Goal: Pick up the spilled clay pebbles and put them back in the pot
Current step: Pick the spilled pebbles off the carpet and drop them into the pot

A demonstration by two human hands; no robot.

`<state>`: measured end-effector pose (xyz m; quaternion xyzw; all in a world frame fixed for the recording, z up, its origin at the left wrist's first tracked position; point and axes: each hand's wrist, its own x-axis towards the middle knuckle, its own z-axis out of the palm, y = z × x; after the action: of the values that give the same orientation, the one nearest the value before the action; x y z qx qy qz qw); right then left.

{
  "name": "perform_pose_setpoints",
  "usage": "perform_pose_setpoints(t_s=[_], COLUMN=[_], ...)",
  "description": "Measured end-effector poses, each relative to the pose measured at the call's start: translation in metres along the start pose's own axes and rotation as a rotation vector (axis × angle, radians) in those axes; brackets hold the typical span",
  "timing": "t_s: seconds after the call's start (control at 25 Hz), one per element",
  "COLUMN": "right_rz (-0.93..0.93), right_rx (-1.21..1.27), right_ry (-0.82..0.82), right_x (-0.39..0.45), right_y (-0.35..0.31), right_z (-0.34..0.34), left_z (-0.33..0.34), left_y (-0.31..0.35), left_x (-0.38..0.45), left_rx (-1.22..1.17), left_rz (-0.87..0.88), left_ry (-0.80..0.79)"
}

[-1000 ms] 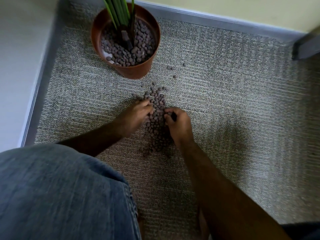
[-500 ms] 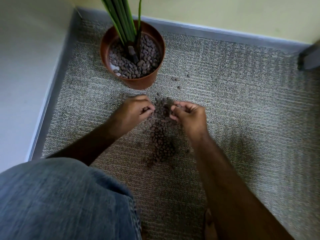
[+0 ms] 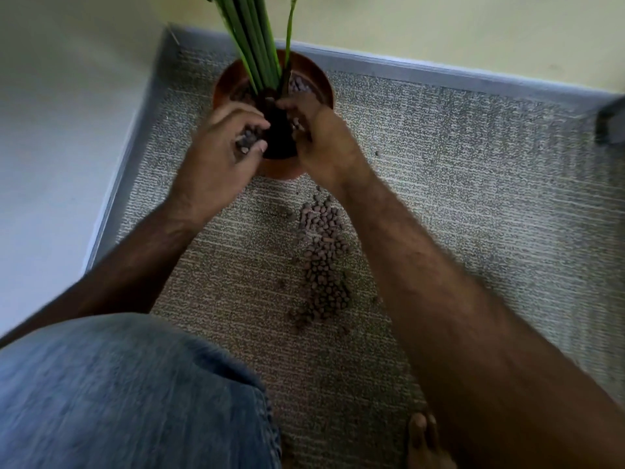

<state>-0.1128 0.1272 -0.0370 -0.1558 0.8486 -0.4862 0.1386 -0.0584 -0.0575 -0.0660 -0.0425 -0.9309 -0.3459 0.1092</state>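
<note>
A brown round pot (image 3: 314,79) with green plant stems (image 3: 253,45) stands on the carpet near the corner. Both my hands hover over its near side. My left hand (image 3: 220,154) cups a handful of brown clay pebbles (image 3: 248,138) in curled fingers. My right hand (image 3: 318,137) is also curled, with a few pebbles showing at its fingers. A long pile of spilled pebbles (image 3: 323,262) lies on the carpet just below the pot, between my forearms. The hands hide most of the pot's inside.
Grey striped carpet (image 3: 473,198) meets a grey baseboard (image 3: 439,76) and pale walls at the back and left. A dark object (image 3: 610,123) sits at the right edge. My denim-clad knee (image 3: 118,394) fills the lower left; toes (image 3: 422,434) show at the bottom.
Both hands lifted off the pebble pile with handfuls and moved up over the pot. The camera tilted, so the pot sits lower in view.
</note>
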Motion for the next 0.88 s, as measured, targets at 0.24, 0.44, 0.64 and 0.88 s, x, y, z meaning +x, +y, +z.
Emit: perform_pose_setpoints(t_s=[0.24,0.44,0.64,0.88], right_rz=[0.134,0.422,0.528,0.42], right_rx=[0.391,0.192,-0.172,-0.336], right_ry=[0.249,0.136,-0.035,-0.071], right_x=[-0.04,-0.089,-0.113,-0.143], right_y=[0.036,0.088,0.124,0.115], right_z=[-0.004,0.006,0.029,0.06], left_z=[0.043,0.08,0.108,0.131], left_y=[-0.016,-0.02,-0.005,0.016], left_x=[-0.081,-0.126,-0.129,-0.127], left_rx=[-0.172,-0.02,0.062,0.084], left_rz=[-0.065,-0.203,-0.262,-0.233], left_ry=[-0.062,-0.539,-0.582,-0.527])
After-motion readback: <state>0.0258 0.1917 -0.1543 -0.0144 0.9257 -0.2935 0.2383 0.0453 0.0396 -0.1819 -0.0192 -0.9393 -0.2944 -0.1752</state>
